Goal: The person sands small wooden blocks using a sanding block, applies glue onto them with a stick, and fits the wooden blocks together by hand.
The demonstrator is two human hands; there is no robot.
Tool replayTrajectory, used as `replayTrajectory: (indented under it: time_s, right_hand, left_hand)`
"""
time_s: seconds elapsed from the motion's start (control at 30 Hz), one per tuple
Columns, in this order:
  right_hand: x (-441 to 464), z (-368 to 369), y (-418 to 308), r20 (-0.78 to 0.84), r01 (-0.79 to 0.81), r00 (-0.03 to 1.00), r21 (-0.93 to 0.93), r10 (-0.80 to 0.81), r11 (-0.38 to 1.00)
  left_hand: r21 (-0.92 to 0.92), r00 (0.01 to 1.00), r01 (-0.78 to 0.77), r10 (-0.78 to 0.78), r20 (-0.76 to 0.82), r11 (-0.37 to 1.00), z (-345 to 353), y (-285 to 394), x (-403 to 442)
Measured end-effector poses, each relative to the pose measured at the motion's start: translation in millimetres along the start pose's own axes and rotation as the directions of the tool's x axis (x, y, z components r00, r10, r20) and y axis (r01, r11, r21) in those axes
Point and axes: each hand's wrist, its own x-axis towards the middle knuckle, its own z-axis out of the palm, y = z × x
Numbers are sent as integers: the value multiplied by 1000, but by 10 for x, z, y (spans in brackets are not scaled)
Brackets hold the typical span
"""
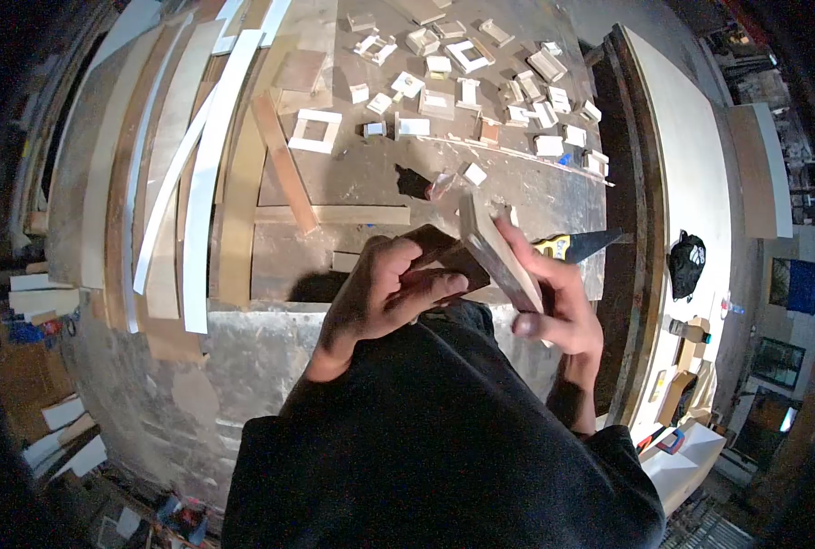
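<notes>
My right hand [558, 297] is closed around a flat wooden board [492, 247], fingers on one side and thumb on the other, holding it tilted in front of my chest. My left hand [385, 288] pinches a thin dark brown piece [435, 245] between thumb and fingers. This piece lies against or just beside the board's left side; whether they are joined I cannot tell. Past the board's upper end, a small pale block [473, 173] rests on the workbench [353, 178]. Right of the board lies a handsaw [577, 244] with a yellow and black handle, partly behind my right hand.
Several small wooden frames and blocks [437, 101] are scattered over the far bench. A square frame [314, 131] lies left of them. Long wood strips [215, 174] cover the left side. A pale board-topped surface [691, 183] stands right, with a black bag [687, 263] on it.
</notes>
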Motion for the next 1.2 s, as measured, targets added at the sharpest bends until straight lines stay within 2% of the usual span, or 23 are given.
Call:
replayTrajectory:
  time_s: [0.03, 0.07, 0.13, 0.2, 0.23, 0.3, 0.33, 0.4, 0.43, 0.47, 0.53, 0.6, 0.67, 0.73, 0.8, 0.87, 0.9, 0.93, 0.97, 1.0, 1.07, 1.13, 1.2]
  right_hand:
    - [-23, -65, -35, 47, -76, 996, -22, 77, 997]
    - [25, -66, -49, 52, -69, 996, -29, 71, 997]
    - [45, 29, -48, -82, -161, 984, -48, 157, 986]
    - [-39, 56, -10, -76, -177, 981, -14, 176, 984]
    - [-57, 55, 2, -64, -181, 981, 12, 181, 983]
    - [1, 53, -10, -44, -218, 974, 84, 222, 972]
    - [27, 55, -19, -34, -237, 969, 119, 243, 964]
    - [179, 111, 21, -124, -243, 968, -239, 219, 940]
    - [208, 98, 74, -168, -277, 954, -188, 247, 942]
    - [179, 89, 87, -176, -274, 954, -189, 242, 943]
    - [126, 28, 105, -249, -122, 959, 57, 132, 991]
    - [-10, 45, 58, -247, -122, 954, 192, 169, 974]
    - [-26, 90, -12, -137, -35, 989, 179, 60, 983]
    - [38, 187, -30, -89, 75, 994, 163, -61, 984]
    - [215, 134, -185, -74, -115, 991, -12, 114, 993]
    - [164, 98, -188, -37, -102, 994, -39, 101, 994]
    - [119, 108, -149, -27, -43, 999, -82, 41, 996]
    - [110, 108, -115, -8, 11, 1000, -118, -12, 993]
    - [131, 112, -58, -81, -66, 995, -187, 52, 980]
    - [217, 100, -2, -147, -157, 980, -138, 136, 978]
    - [270, 10, 58, -136, -208, 970, -31, 202, 978]
    - [149, -91, 132, -147, -139, 979, 17, 140, 990]
    - [38, -86, 193, -146, -82, 985, 72, 92, 994]
  left_hand:
    - [83, 1000, -18, 18, 6, 996, -11, 25, 6]
    - [164, 999, -38, 38, 6, 986, -17, 35, 13]
    - [198, 994, -108, 102, 40, 974, 55, -61, 10]
    - [-58, 994, -58, 53, -93, 997, 97, -46, 26]
    - [-42, 995, -1, -3, -98, 999, 25, 78, 23]
    - [-43, 990, -14, 8, -139, 999, 15, 193, 7]
    - [9, 993, 78, -77, -85, 997, -4, 232, -36]
    - [-3, 997, 27, -27, -73, 1000, 43, 184, -41]
    - [-26, 996, 33, -35, -84, 999, 59, 214, -35]
    - [-46, 994, 37, -41, -99, 998, 61, 257, -30]
    - [-19, 988, -1, -2, -157, 1000, -3, 295, -22]
    - [-54, 984, 1, -10, -176, 999, -34, 292, -73]
    - [-98, 979, -47, 27, -200, 994, -11, 243, -59]
    - [123, 997, 71, -68, -33, 990, -14, 160, -75]
    - [224, 987, -156, 163, -13, 962, 67, 88, -4]
    - [-93, 991, 5, -18, -135, 996, 25, 187, -3]
    - [15, 989, -73, 74, -125, 997, -43, 198, -8]
    - [73, 992, -67, 74, -104, 995, -19, 147, -16]
    - [121, 998, -20, 28, -61, 992, -21, 123, -20]
    - [161, 1000, 27, -26, -6, 987, -2, 121, -16]
    - [136, 999, 21, -15, -47, 990, 26, 145, 40]
    - [131, 981, -146, 160, -110, 981, 47, 169, 59]
    - [91, 985, -111, 122, -124, 990, 24, 231, 56]
